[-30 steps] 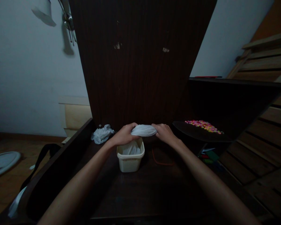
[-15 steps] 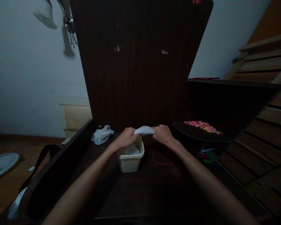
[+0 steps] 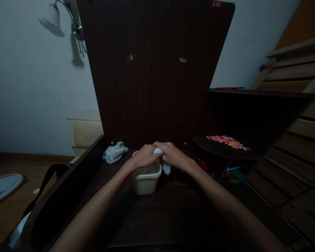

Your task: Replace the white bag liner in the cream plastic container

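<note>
A thin white plastic bag (image 3: 167, 169), bunched up, is gripped by both my hands above the far right rim of a cream-coloured plastic tub (image 3: 146, 185). My left hand (image 3: 147, 155) closes on it over the tub's opening. Right against it, my right hand (image 3: 170, 154) is also closed on the bag. A short piece shows between the hands, and a loose end hangs below my right hand, beside the tub. My fingers hide the rest of it. The tub stands upright, its far side partly covered by my left hand.
Crumpled whitish plastic (image 3: 115, 152) lies at the back left of the dark desk (image 3: 147, 222). To the right, a corner shelf (image 3: 210, 144) holds many small pink and yellow pieces (image 3: 227, 141). A raised side board (image 3: 68, 189) bounds the left, and a tall panel (image 3: 157, 87) the back.
My hands have come together from holding the white bag stretched between them. Its loose end now hangs to the right of the tub, and the white material seen inside the tub is gone from view.
</note>
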Action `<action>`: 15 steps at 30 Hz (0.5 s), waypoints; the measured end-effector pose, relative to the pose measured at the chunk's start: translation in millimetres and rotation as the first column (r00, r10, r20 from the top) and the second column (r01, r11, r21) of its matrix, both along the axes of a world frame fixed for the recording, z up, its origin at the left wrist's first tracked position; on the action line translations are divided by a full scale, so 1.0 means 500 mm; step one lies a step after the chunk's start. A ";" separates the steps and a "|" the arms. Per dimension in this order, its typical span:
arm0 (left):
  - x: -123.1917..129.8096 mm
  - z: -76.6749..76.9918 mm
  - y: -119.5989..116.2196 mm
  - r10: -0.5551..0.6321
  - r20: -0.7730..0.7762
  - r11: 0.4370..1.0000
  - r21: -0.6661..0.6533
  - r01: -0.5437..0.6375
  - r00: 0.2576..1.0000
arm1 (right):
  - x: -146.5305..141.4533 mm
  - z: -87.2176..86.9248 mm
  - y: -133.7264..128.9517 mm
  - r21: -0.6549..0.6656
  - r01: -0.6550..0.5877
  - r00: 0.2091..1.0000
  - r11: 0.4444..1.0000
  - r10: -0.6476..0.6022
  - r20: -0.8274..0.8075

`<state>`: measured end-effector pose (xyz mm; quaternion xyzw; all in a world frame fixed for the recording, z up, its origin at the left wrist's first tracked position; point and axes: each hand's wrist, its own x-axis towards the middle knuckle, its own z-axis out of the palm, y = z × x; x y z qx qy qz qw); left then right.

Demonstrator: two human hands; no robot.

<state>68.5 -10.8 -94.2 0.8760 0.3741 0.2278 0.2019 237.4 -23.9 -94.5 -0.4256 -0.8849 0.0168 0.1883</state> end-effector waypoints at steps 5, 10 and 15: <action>-0.016 -0.005 0.001 -0.063 -0.038 0.997 -0.040 0.062 0.997 | -0.002 0.013 -0.003 0.015 0.207 0.956 0.978 -0.206 0.209; -0.018 -0.015 0.007 -0.089 -0.043 0.996 -0.023 0.089 0.995 | -0.009 0.012 0.000 0.044 0.258 0.919 0.965 -0.259 0.297; -0.020 -0.018 0.014 -0.103 -0.007 0.995 -0.010 0.103 0.995 | -0.008 0.013 0.003 0.017 0.264 0.927 0.964 -0.259 0.271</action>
